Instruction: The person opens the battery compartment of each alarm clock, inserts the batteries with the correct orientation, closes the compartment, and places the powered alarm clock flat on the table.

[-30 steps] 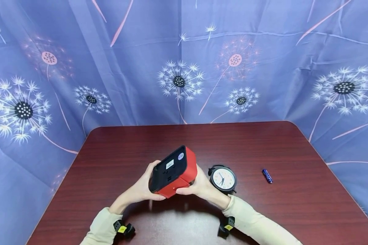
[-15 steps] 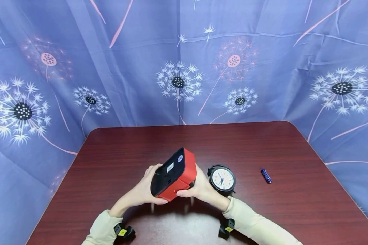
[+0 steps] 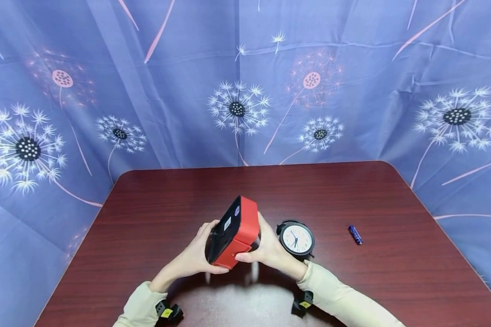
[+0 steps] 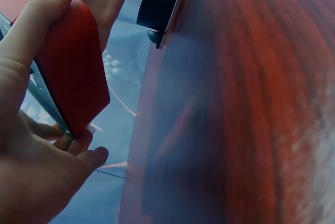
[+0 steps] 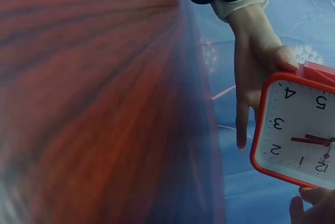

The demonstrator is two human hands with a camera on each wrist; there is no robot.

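Observation:
Both hands hold a red square clock [image 3: 247, 222] above the table. Its black back, with a white label and a round sticker, faces up and left in the head view. My left hand [image 3: 194, 256] grips the left side, thumb along the lower edge. On the opposite side my right hand [image 3: 270, 247] holds the clock, its thumb near the red lower edge. From the right wrist, the white dial [image 5: 301, 124] shows its numerals upside down, with the left hand [image 5: 256, 62] beside the frame. The left wrist view shows the left thumb [image 4: 36, 20] over the red casing [image 4: 78, 62].
A round black alarm clock [image 3: 297, 239] with a white dial stands just right of my right hand. Farther right lies a blue battery [image 3: 355, 235]. The dark red wooden table [image 3: 167, 195] ends at a blue dandelion-patterned cloth [image 3: 180, 91].
The red clock has turned, so less of its black back and more of its red side show in the head view. My left hand has shifted slightly right; both hands keep their hold.

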